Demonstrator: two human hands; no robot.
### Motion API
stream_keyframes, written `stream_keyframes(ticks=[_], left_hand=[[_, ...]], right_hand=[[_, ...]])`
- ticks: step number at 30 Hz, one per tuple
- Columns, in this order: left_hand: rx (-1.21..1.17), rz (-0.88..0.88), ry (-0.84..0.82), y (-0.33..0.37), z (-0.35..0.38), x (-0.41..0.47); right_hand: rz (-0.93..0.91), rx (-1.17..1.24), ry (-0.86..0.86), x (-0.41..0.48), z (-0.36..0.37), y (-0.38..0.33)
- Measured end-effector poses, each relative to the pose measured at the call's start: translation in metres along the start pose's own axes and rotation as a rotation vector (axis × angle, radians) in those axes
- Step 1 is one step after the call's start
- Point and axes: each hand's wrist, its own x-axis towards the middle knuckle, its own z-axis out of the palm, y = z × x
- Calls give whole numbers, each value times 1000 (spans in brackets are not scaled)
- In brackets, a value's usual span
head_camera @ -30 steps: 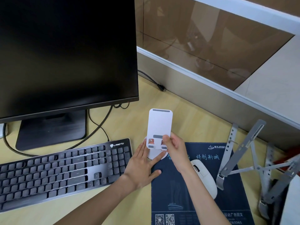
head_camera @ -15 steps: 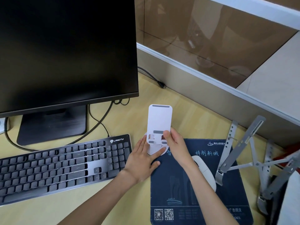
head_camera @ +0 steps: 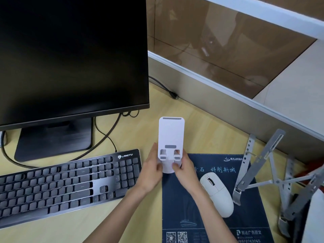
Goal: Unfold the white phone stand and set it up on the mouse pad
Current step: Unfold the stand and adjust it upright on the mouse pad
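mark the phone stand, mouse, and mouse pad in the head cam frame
phone stand point(head_camera: 171, 132): head view, on its white back plate.
mouse point(head_camera: 217, 193): head view, on its white shell.
mouse pad point(head_camera: 178, 207): head view, on bare dark fabric left of the mouse.

You are looking at a white phone stand point(head_camera: 171, 132) that is showing a smooth, matt plastic face with grey, rubbery-looking strips. The mouse pad point(head_camera: 206, 207) is presenting a dark blue woven cloth surface, matt, with pale print. Beside it the mouse point(head_camera: 217, 192) is giving off a soft sheen from smooth off-white plastic. The bench point(head_camera: 133, 223) is showing a pale wood-grain laminate, smooth and low in gloss. The keyboard point(head_camera: 68, 185) is showing matt dark keys in a brushed, metal-looking frame. The monitor point(head_camera: 70, 53) is showing a dark, matt screen. The laptop stand point(head_camera: 273, 165) is looking like matt grey metal. The partition panel point(head_camera: 228, 39) is gleaming glossy brown and throwing reflections.
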Motion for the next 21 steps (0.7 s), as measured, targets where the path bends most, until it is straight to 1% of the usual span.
stream_keyframes(ticks=[3,6,8,13,18,21], left_hand=[[175,16,-98,-10,9,5],[302,-25,-103,-15,13,3],[375,-30,-112,-15,14,2],[394,-23,-106,-12,11,-4],[450,-46,-116,-14,10,-13],[486,-22,-141,-9,8,-14]], right_hand=[[-61,-165,-58,0,5,1],[-96,-289,-34,1,5,5],[-93,-329,-17,1,6,4],[-71,-378,19,-5,13,8],[-98,-382,15,-13,17,12],[-116,-377,25,-14,18,12]])
